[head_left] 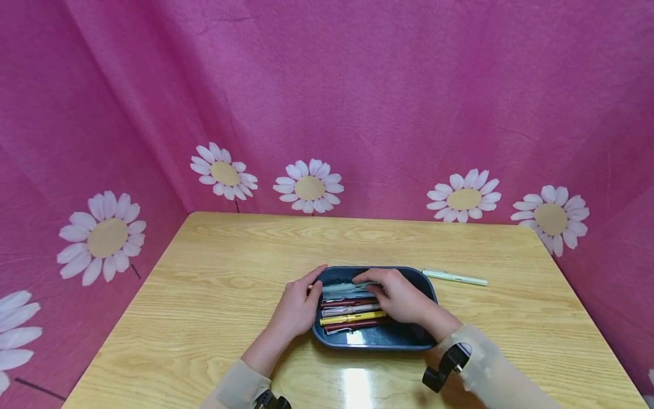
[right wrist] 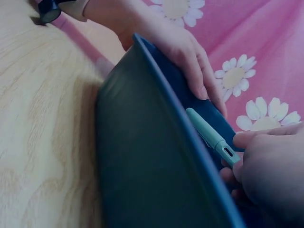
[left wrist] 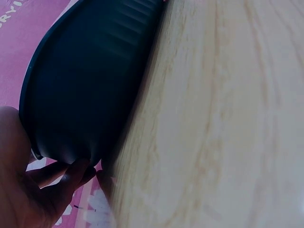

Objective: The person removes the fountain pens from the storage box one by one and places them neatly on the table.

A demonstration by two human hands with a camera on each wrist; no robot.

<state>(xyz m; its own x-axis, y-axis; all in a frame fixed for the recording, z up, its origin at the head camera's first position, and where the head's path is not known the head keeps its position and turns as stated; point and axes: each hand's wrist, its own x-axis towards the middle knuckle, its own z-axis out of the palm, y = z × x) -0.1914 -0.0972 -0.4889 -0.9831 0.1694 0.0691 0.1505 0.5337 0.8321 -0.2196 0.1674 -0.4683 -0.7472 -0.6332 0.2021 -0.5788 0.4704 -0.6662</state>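
A dark blue tray (head_left: 378, 346) holds several clipped pens lying side by side. My left hand (head_left: 295, 307) grips the tray's left end; in the left wrist view its fingers (left wrist: 71, 178) lie against the outer wall at a corner. My right hand (head_left: 401, 296) reaches inside the tray and pinches a teal pen (right wrist: 209, 130) near the far wall, the pen's capped end pointing left. Nearer me are a blue pen (head_left: 347, 295), a silver pen (head_left: 347, 310), a yellow pen (head_left: 352, 318) and dark red pens (head_left: 357, 325). The right hand covers some of their right ends.
A pale green pen (head_left: 455, 277) lies on the wooden table (head_left: 230, 261), just right of the tray's far right corner. Pink cloth (head_left: 357, 113) with white flowers hangs behind the table and at both sides.
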